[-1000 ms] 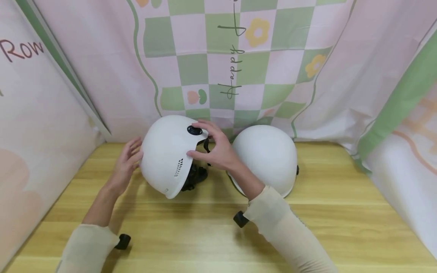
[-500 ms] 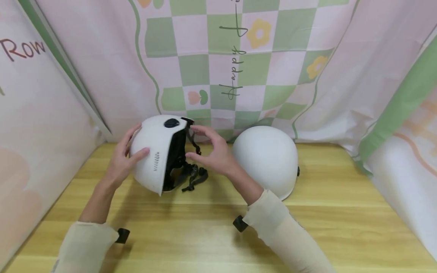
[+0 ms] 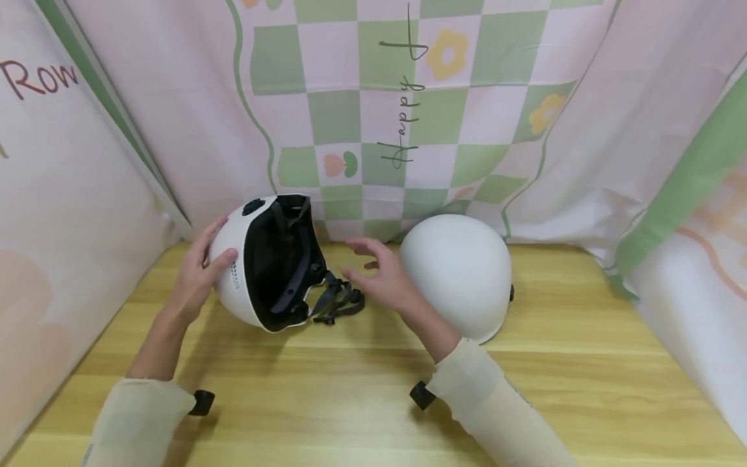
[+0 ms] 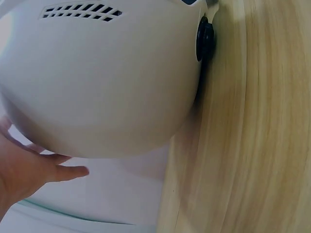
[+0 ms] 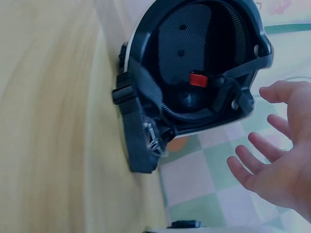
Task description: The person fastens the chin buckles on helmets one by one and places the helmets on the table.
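A white helmet point(image 3: 271, 259) lies tipped on its side on the table, its black-lined opening facing right. My left hand point(image 3: 195, 275) holds its crown from the left, thumb near the vent slots. In the left wrist view the smooth shell point(image 4: 107, 82) fills much of the picture, the hand point(image 4: 29, 170) at its lower edge. Black chin straps point(image 3: 335, 301) trail onto the table; a red buckle piece point(image 5: 198, 79) shows inside the helmet in the right wrist view. My right hand point(image 3: 382, 275) hovers beside the straps, fingers loosely bent, holding nothing.
A second white helmet point(image 3: 458, 272) sits dome up, partly behind the right forearm. Wood-grain table point(image 3: 327, 402) spreads below. A checkered curtain point(image 3: 385, 117) closes off the back, and printed cloth hangs at both sides.
The held helmet has turned leftward, so its opening and straps now show. The right hand has come off its rim and moved slightly right. The second helmet has stayed put.
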`<control>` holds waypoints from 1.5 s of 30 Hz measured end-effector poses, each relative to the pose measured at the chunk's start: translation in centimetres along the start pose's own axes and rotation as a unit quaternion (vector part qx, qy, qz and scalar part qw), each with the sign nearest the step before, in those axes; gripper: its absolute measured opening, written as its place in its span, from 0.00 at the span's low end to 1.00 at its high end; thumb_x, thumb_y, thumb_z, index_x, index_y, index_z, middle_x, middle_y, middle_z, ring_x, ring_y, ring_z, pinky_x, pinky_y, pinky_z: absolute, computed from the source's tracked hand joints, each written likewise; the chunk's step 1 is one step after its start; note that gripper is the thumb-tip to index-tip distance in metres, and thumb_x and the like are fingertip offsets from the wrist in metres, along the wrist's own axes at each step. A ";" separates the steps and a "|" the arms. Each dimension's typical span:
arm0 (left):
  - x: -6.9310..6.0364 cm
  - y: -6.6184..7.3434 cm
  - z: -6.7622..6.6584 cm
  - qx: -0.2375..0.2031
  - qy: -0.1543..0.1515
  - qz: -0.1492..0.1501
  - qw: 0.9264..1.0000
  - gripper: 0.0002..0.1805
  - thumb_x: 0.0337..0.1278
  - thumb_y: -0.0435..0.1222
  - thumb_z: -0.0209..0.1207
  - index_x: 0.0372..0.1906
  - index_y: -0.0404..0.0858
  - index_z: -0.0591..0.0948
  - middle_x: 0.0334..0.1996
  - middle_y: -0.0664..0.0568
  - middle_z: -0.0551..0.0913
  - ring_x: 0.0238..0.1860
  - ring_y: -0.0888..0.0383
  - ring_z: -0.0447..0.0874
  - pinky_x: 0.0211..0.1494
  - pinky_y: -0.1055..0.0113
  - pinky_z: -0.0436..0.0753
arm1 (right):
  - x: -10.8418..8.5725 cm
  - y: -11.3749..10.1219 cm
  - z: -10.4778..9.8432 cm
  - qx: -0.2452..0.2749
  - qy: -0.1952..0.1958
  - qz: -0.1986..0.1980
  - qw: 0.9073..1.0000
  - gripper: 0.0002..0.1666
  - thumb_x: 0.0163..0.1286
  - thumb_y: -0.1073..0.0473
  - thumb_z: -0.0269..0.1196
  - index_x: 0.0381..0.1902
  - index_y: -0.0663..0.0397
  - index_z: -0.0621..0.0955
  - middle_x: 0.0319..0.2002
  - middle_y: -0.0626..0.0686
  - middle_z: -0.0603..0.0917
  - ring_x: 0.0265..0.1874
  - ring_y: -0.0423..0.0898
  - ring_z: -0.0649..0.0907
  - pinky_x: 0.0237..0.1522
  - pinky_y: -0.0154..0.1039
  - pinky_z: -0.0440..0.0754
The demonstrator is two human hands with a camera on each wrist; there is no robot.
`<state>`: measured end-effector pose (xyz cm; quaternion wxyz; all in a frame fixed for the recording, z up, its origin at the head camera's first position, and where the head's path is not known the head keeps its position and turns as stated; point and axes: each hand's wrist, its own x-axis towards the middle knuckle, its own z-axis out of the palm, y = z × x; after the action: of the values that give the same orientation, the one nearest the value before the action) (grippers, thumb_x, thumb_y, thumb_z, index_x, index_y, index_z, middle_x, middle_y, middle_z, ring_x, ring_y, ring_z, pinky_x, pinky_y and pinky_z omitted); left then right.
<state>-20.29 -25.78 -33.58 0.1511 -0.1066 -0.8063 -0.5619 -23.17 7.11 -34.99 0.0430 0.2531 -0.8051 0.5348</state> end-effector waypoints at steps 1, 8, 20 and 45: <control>0.0 0.0 -0.1 -0.003 0.000 0.004 1.000 0.36 0.72 0.38 0.56 0.82 0.40 0.61 0.77 0.40 0.62 0.66 0.59 0.63 0.63 0.65 0.68 | -0.1 0.2 0.0 -0.004 -0.005 0.009 1.000 0.31 0.70 0.61 0.70 0.68 0.62 0.76 0.65 0.61 0.79 0.65 0.60 0.76 0.61 0.59 0.79; 0.3 0.8 -0.6 0.018 0.029 0.056 0.998 0.36 0.68 0.34 0.60 0.79 0.42 0.66 0.77 0.43 0.62 0.71 0.55 0.59 0.68 0.64 0.60 | -0.7 1.5 0.3 -0.014 -0.026 0.038 0.999 0.29 0.69 0.63 0.69 0.67 0.62 0.77 0.66 0.63 0.79 0.65 0.62 0.77 0.61 0.62 0.78; -0.2 0.5 -1.3 0.014 0.069 0.065 0.995 0.33 0.68 0.24 0.57 0.77 0.36 0.68 0.69 0.58 0.68 0.66 0.63 0.67 0.60 0.76 0.72 | -0.9 1.8 1.1 -0.015 -0.048 0.051 0.997 0.28 0.70 0.65 0.68 0.67 0.63 0.76 0.65 0.63 0.79 0.65 0.64 0.76 0.60 0.62 0.78; -1.3 -2.4 -2.3 0.021 0.001 -0.107 0.994 0.53 0.60 0.17 0.56 0.85 0.42 0.44 0.68 0.33 0.61 0.51 0.58 0.75 0.40 0.77 0.82 | -0.4 3.6 1.6 -0.032 0.011 0.154 0.988 0.32 0.66 0.68 0.70 0.67 0.66 0.75 0.59 0.69 0.81 0.59 0.65 0.81 0.59 0.53 0.82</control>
<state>-19.57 -28.81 -35.42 0.0937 -0.0160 -0.8244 -0.5579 -24.14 6.94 -38.76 -0.0227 0.1190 -0.8505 0.5118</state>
